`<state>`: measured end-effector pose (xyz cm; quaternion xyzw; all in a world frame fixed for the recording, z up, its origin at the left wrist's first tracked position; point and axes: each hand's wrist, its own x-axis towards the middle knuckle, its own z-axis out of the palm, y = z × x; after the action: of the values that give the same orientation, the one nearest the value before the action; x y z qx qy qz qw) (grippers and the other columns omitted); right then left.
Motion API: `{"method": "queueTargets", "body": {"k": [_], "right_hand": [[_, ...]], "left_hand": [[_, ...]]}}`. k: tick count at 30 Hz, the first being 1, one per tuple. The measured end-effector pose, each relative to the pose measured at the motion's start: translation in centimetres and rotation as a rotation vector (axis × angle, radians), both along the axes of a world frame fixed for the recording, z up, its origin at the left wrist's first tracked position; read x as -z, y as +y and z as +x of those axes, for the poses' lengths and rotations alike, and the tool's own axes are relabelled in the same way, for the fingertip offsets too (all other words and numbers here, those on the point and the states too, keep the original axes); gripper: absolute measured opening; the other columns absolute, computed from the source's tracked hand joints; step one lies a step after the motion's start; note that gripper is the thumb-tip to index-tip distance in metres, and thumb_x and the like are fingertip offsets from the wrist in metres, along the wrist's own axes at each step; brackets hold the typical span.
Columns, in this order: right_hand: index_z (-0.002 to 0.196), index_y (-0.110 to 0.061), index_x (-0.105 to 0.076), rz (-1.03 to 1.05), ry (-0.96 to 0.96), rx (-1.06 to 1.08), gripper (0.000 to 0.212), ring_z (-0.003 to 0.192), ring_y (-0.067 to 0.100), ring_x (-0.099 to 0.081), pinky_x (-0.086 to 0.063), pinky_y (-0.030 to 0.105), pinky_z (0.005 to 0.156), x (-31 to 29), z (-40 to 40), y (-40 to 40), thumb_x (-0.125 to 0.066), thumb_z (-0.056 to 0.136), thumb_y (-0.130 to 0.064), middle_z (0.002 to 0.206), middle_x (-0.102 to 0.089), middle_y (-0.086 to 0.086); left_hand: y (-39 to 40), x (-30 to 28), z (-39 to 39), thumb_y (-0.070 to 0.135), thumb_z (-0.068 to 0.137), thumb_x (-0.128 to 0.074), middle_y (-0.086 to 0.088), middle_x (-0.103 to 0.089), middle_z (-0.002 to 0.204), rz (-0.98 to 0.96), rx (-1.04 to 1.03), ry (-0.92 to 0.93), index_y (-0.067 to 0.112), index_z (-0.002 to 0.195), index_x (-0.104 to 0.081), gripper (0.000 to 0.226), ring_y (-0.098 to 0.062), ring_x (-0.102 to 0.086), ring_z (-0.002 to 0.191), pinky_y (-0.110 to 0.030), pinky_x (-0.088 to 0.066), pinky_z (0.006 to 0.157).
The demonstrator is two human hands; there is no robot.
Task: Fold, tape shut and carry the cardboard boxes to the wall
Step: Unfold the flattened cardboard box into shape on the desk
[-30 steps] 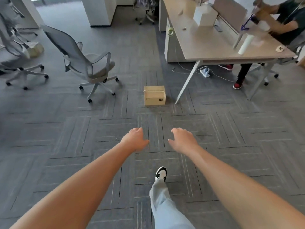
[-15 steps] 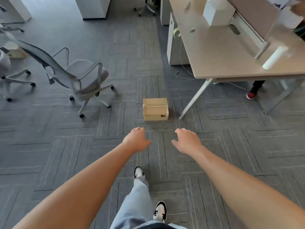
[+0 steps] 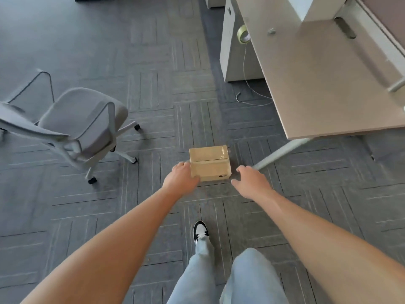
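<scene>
Showing one cardboard box [image 3: 210,163] on the carpet. Showing two hands: left [image 3: 180,179], right [image 3: 249,182]. Showing one grey office chair [image 3: 72,128], one surface [image 3: 324,84], one roll of tape [image 3: 242,36], one loose white cable [image 3: 248,93] and one shoe [image 3: 200,231].

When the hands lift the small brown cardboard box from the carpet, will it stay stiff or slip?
The small brown cardboard box looks taped shut, so it probably stays stiff. Its glossy tape may be slightly slippery. It seems small enough for both hands, so it is likely light.
</scene>
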<state>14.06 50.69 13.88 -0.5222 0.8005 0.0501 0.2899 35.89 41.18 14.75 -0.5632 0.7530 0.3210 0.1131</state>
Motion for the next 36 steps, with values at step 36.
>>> {"method": "queueTargets", "body": {"k": [36], "right_hand": [[0.165,-0.043,-0.012,-0.036,-0.196,0.214,0.081,0.081,0.017,-0.059,-0.045,0.030,0.065,67.3,-15.3,-26.0,-0.062,0.101,-0.038,0.129,-0.047,0.004]], "left_hand": [[-24.7,66.2,-11.5,0.042,0.083,-0.080,-0.018,-0.041,0.143,0.238,-0.502,0.040,0.034,0.154,-0.037,0.083,-0.034,-0.063,0.110,-0.046,-0.052,0.106]]}}
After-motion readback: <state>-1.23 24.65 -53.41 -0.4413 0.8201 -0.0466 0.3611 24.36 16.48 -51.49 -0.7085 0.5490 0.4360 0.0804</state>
